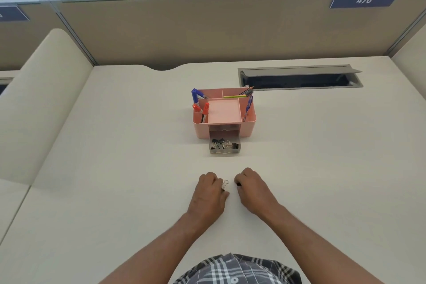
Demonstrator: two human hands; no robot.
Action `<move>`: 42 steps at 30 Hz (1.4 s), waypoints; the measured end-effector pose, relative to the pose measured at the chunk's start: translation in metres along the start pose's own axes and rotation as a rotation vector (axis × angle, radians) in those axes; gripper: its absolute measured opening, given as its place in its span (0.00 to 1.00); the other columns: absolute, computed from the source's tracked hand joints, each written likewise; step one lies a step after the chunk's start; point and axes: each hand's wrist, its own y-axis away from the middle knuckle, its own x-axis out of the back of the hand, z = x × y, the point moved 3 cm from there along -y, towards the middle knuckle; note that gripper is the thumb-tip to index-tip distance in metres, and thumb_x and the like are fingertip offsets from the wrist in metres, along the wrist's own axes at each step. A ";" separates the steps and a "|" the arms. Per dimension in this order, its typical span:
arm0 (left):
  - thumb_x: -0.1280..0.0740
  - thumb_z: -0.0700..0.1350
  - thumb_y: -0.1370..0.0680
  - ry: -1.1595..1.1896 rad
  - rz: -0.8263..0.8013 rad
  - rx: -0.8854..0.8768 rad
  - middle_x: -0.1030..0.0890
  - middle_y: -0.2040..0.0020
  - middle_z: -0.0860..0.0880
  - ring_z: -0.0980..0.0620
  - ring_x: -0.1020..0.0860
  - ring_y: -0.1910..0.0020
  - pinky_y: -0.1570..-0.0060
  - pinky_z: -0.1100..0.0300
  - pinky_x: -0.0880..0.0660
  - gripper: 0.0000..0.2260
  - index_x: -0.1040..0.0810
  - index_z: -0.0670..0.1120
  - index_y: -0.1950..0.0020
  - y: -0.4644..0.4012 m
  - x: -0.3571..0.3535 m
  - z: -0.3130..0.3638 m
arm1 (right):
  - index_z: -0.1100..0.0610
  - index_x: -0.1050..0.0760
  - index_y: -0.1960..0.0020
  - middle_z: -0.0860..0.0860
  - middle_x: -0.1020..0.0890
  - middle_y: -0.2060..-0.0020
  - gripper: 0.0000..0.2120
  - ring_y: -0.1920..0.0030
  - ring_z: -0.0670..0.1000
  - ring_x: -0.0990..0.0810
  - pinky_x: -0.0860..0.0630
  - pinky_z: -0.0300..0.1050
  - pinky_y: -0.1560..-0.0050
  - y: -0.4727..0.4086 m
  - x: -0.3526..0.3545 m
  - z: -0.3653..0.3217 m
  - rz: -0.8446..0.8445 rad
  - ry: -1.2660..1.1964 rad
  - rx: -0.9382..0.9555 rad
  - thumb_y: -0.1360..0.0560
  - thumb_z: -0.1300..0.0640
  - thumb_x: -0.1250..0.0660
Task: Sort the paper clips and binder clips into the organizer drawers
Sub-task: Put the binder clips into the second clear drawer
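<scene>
A pink desk organizer (250,123) stands mid-desk with pens and markers in its top compartments. Its clear lower drawer (224,150) is pulled out toward me and holds several black binder clips (223,144). Nearer to me, my left hand (211,193) is closed on a binder clip (224,184) whose silver wire handles stick out past the fingers. My right hand (252,189) rests beside it with fingers curled over something small and dark (238,184), mostly hidden. Both hands sit on the desk, well short of the drawer.
A grey cable tray (299,77) with its lid raised lies behind the organizer at the right. A beige partition (207,30) with a "476" label closes the back of the white desk (115,168). Plants stand beyond the partition.
</scene>
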 end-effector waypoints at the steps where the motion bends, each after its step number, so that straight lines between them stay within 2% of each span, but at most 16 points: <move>1: 0.30 0.43 0.26 -0.006 0.003 -0.005 0.27 0.54 0.48 0.48 0.30 0.55 0.56 0.58 0.27 0.05 0.23 0.44 0.55 0.000 0.001 -0.001 | 0.59 0.24 0.52 0.54 0.26 0.54 0.09 0.53 0.56 0.27 0.27 0.51 0.54 -0.003 0.001 0.000 0.024 -0.005 0.006 0.27 0.68 0.41; 4: 0.32 0.38 0.26 -0.003 0.023 -0.011 0.26 0.55 0.47 0.47 0.28 0.57 0.57 0.54 0.25 0.03 0.23 0.43 0.54 -0.004 0.002 -0.003 | 0.60 0.23 0.52 0.54 0.25 0.53 0.11 0.54 0.57 0.27 0.27 0.51 0.54 -0.009 0.002 0.000 0.047 -0.007 0.018 0.29 0.69 0.41; 10: 0.31 0.36 0.26 0.049 0.084 -0.018 0.24 0.55 0.46 0.46 0.25 0.57 0.56 0.55 0.26 0.05 0.22 0.41 0.51 -0.029 0.017 -0.009 | 0.60 0.22 0.51 0.55 0.23 0.53 0.11 0.51 0.57 0.25 0.27 0.50 0.52 -0.027 0.017 -0.003 0.032 -0.050 -0.006 0.29 0.67 0.40; 15: 0.31 0.36 0.25 0.121 0.176 -0.010 0.25 0.55 0.45 0.46 0.25 0.60 0.61 0.55 0.25 0.03 0.22 0.40 0.52 -0.075 0.052 0.000 | 0.57 0.22 0.53 0.52 0.23 0.55 0.06 0.56 0.53 0.25 0.26 0.48 0.56 -0.055 0.060 -0.020 0.217 -0.132 0.040 0.26 0.63 0.37; 19: 0.32 0.37 0.24 0.096 0.148 -0.006 0.25 0.55 0.45 0.47 0.26 0.62 0.62 0.52 0.24 0.01 0.21 0.40 0.55 -0.107 0.065 0.005 | 0.56 0.22 0.52 0.52 0.23 0.53 0.07 0.57 0.53 0.23 0.23 0.49 0.59 -0.082 0.077 -0.027 0.264 -0.120 0.040 0.24 0.62 0.38; 21: 0.32 0.37 0.24 0.074 0.133 0.004 0.24 0.53 0.43 0.49 0.27 0.61 0.62 0.56 0.27 0.02 0.20 0.39 0.54 -0.116 0.066 0.007 | 0.58 0.21 0.52 0.53 0.23 0.52 0.08 0.56 0.55 0.23 0.24 0.49 0.59 -0.091 0.076 -0.027 0.251 -0.099 0.021 0.24 0.63 0.39; 23: 0.31 0.36 0.25 0.055 0.126 0.004 0.23 0.50 0.43 0.47 0.25 0.58 0.61 0.61 0.31 0.04 0.20 0.38 0.52 -0.119 0.065 0.008 | 0.60 0.21 0.51 0.55 0.23 0.51 0.08 0.55 0.58 0.22 0.25 0.48 0.59 -0.095 0.073 -0.026 0.235 -0.081 0.018 0.25 0.65 0.39; 25: 0.30 0.36 0.25 0.059 0.120 0.006 0.22 0.48 0.43 0.45 0.23 0.55 0.59 0.63 0.31 0.06 0.20 0.38 0.49 -0.121 0.064 0.008 | 0.61 0.21 0.50 0.56 0.22 0.50 0.08 0.53 0.59 0.22 0.26 0.47 0.58 -0.096 0.070 -0.026 0.225 -0.067 0.038 0.25 0.67 0.38; 28: 0.30 0.37 0.24 0.074 0.124 0.009 0.22 0.48 0.43 0.45 0.22 0.54 0.58 0.63 0.29 0.05 0.20 0.39 0.50 -0.122 0.062 0.006 | 0.61 0.21 0.48 0.56 0.22 0.47 0.10 0.51 0.58 0.22 0.28 0.44 0.58 -0.096 0.065 -0.025 0.221 -0.068 0.058 0.25 0.67 0.37; 31: 0.31 0.39 0.23 0.140 0.131 0.015 0.22 0.45 0.47 0.50 0.23 0.51 0.53 0.66 0.27 0.06 0.20 0.44 0.47 -0.122 0.056 0.003 | 0.58 0.21 0.44 0.53 0.22 0.43 0.11 0.48 0.55 0.22 0.26 0.40 0.53 -0.095 0.064 -0.026 0.243 -0.126 0.081 0.24 0.67 0.36; 34: 0.31 0.42 0.23 0.190 0.203 0.021 0.23 0.48 0.50 0.53 0.24 0.53 0.54 0.61 0.22 0.05 0.24 0.47 0.48 -0.115 0.054 -0.006 | 0.56 0.21 0.47 0.51 0.22 0.47 0.08 0.50 0.51 0.22 0.22 0.44 0.50 -0.090 0.066 -0.021 0.292 -0.221 0.050 0.23 0.63 0.37; 36: 0.31 0.40 0.26 0.240 0.290 0.031 0.25 0.50 0.50 0.53 0.26 0.54 0.56 0.54 0.23 0.10 0.27 0.46 0.48 -0.105 0.055 -0.017 | 0.56 0.24 0.50 0.50 0.24 0.51 0.07 0.53 0.51 0.23 0.23 0.48 0.53 -0.082 0.065 -0.010 0.384 -0.298 -0.019 0.25 0.64 0.37; 38: 0.29 0.38 0.30 0.300 0.324 0.119 0.28 0.48 0.51 0.52 0.27 0.51 0.53 0.51 0.23 0.18 0.30 0.46 0.42 -0.095 0.053 -0.031 | 0.55 0.27 0.46 0.49 0.26 0.50 0.13 0.51 0.50 0.25 0.24 0.49 0.51 -0.073 0.060 0.004 0.439 -0.438 -0.151 0.28 0.66 0.37; 40: 0.27 0.39 0.32 0.352 0.280 0.205 0.33 0.39 0.51 0.51 0.29 0.43 0.43 0.52 0.24 0.31 0.37 0.47 0.33 -0.088 0.047 -0.043 | 0.54 0.33 0.35 0.50 0.29 0.41 0.24 0.45 0.50 0.26 0.25 0.47 0.44 -0.067 0.054 0.016 0.415 -0.584 -0.304 0.29 0.66 0.35; 42: 0.24 0.42 0.32 0.393 0.192 0.235 0.42 0.30 0.54 0.48 0.36 0.31 0.32 0.51 0.31 0.43 0.49 0.49 0.26 -0.085 0.040 -0.052 | 0.52 0.44 0.26 0.51 0.35 0.31 0.38 0.34 0.50 0.31 0.30 0.46 0.35 -0.066 0.048 0.026 0.342 -0.678 -0.380 0.30 0.65 0.30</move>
